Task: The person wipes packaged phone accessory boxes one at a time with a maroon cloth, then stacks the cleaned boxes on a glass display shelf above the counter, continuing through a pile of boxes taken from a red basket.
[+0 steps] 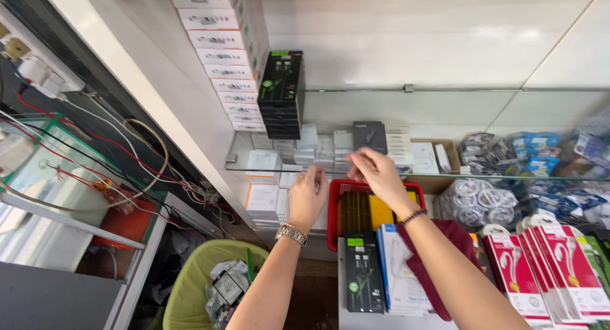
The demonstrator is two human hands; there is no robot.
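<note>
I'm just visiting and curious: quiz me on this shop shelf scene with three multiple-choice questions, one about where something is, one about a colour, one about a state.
1. Where is the red basket?
A. On the floor beside the bin
B. Under the glass shelf, below the hands
C. On the top shelf

2. What colour is the bin at lower left?
A. Yellow-green
B. Blue
C. Black

3. What is the left hand wearing?
A. A glove
B. Nothing
C. A metal wristwatch

Answers: 1 B, it sits beneath the shelf edge where the left hand and right hand reach. 2 A, its rim is yellow-green. 3 C, a silvery band circles the wrist.
</note>
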